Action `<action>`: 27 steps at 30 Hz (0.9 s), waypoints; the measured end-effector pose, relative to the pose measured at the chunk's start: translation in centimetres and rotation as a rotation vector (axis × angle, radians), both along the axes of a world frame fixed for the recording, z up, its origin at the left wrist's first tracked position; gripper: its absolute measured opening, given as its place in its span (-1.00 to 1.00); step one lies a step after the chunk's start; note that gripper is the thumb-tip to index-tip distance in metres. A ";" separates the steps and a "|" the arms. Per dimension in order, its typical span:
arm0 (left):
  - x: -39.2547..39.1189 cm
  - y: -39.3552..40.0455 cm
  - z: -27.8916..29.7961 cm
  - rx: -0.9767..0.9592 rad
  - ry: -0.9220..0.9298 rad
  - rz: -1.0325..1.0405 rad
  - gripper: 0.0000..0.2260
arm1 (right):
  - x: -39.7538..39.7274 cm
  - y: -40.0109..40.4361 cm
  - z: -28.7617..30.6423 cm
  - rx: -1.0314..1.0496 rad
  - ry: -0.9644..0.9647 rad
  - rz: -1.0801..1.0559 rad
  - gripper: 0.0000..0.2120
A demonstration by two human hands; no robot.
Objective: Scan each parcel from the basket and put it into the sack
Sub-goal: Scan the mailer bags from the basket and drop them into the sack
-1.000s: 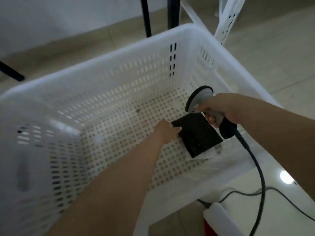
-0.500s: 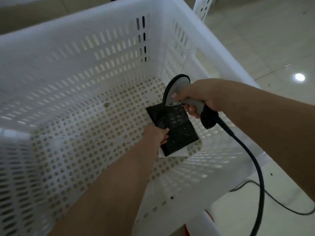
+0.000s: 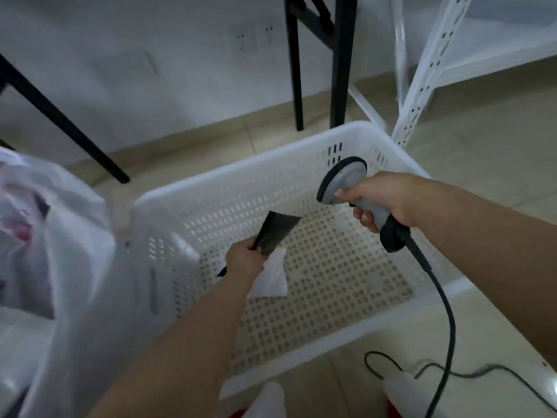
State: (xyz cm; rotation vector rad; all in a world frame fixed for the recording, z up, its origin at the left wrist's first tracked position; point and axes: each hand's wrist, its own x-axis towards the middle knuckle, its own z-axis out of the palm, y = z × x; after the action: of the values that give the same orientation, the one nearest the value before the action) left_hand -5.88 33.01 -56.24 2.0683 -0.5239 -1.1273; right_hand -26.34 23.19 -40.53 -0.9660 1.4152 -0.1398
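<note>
My left hand (image 3: 244,257) grips a small black bubble-wrap parcel (image 3: 275,233) with a white flap, holding it tilted above the floor of the white perforated basket (image 3: 271,164). My right hand (image 3: 382,200) grips a grey handheld scanner (image 3: 343,179) by its handle, its head raised over the basket's far right corner, apart from the parcel. The scanner's black cable (image 3: 443,312) hangs down to the floor. A translucent white sack (image 3: 54,242) with parcels showing inside stands at the left, beside the basket. No other parcel shows in the basket.
Black table legs (image 3: 337,64) and a white metal shelf upright (image 3: 428,67) stand behind the basket by the wall. Tiled floor lies to the right. White and red shapes (image 3: 401,390) sit at the bottom edge near the cable.
My left hand has lifted the black parcel off the basket floor and moved it left. The scanner has risen away from the parcel. The view has pulled back, and the sack now shows.
</note>
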 end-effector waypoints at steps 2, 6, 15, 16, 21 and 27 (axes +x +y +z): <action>0.6 1.4 4.4 -0.090 0.065 0.070 -0.75 | 0.8 1.8 2.8 -0.026 -0.021 0.017 -0.72; 1.1 4.6 11.8 -0.326 0.076 0.077 -0.90 | 1.6 4.8 8.4 -0.106 -0.061 0.053 -0.80; 2.4 9.2 25.9 -0.605 -0.428 -0.352 0.00 | -0.8 11.8 21.7 -0.349 -0.184 0.091 -0.83; 2.3 9.5 27.8 -0.617 -0.449 -0.363 0.02 | -1.4 12.6 23.0 -0.383 -0.208 0.088 -0.82; 2.9 10.1 34.2 -0.750 -0.529 -0.324 0.12 | -3.2 16.4 28.2 -0.541 -0.349 0.081 -0.78; 0.1 14.5 41.0 -0.755 -0.368 -0.075 -0.72 | -4.0 20.6 32.0 -0.637 -0.424 0.110 -0.72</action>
State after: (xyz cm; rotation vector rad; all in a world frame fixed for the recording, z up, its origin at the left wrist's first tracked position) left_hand -5.80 47.52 -15.25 1.5767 -1.0290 -0.4553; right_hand -30.39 43.82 -8.49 -1.4294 0.9266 -0.7025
